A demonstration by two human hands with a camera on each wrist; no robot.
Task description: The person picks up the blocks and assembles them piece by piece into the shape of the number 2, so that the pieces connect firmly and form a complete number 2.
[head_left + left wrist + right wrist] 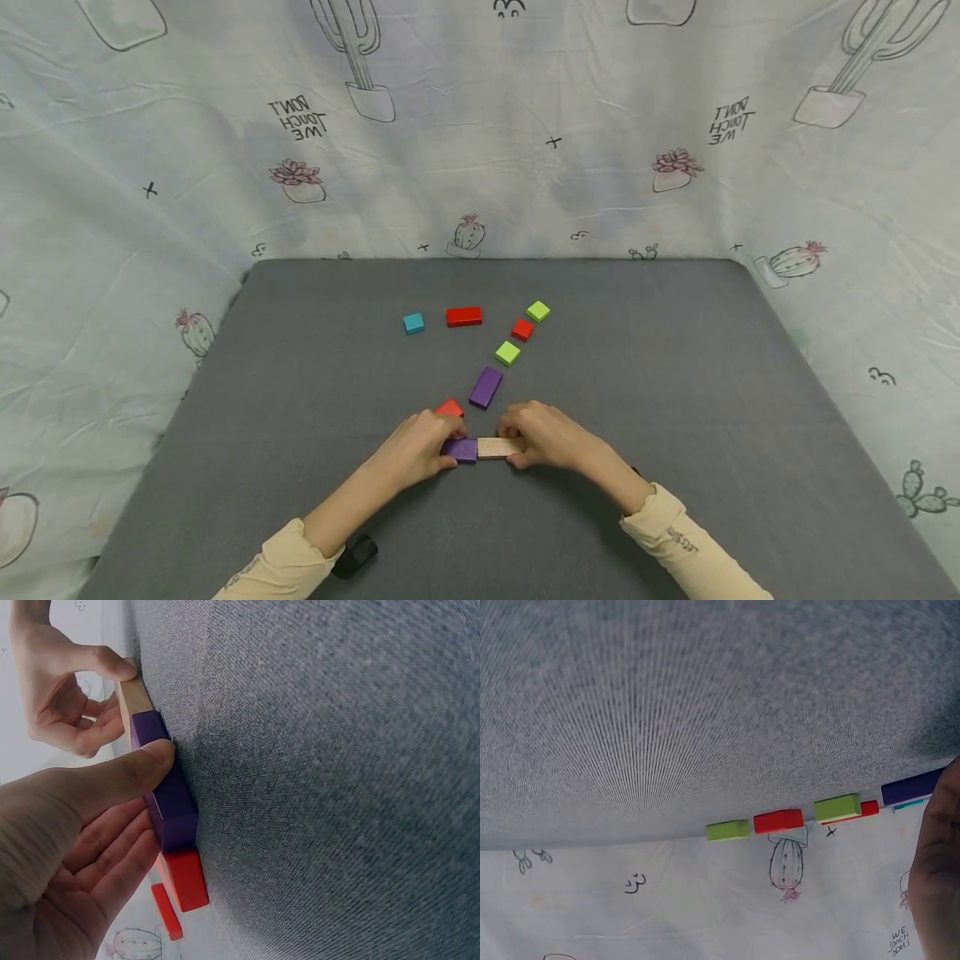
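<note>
My left hand (417,448) pinches a purple block (463,451) between thumb and fingers, low on the grey tabletop. With thumb and fingertips, my right hand (546,437) grips a plain wooden block (495,448). The two blocks lie end to end in a line and meet, as the left wrist view shows too. Just beyond the left fingers is a red block (450,408), partly covered by that hand. In the right wrist view only an edge of the right hand (937,862) shows, and its wooden block is out of sight.
A second purple block (486,388) lies beyond the hands. Past it, a green block (507,353), a small red block (522,330) and another green block (538,312) run diagonally back. A long red block (464,317) and a blue block (414,323) lie farther left.
</note>
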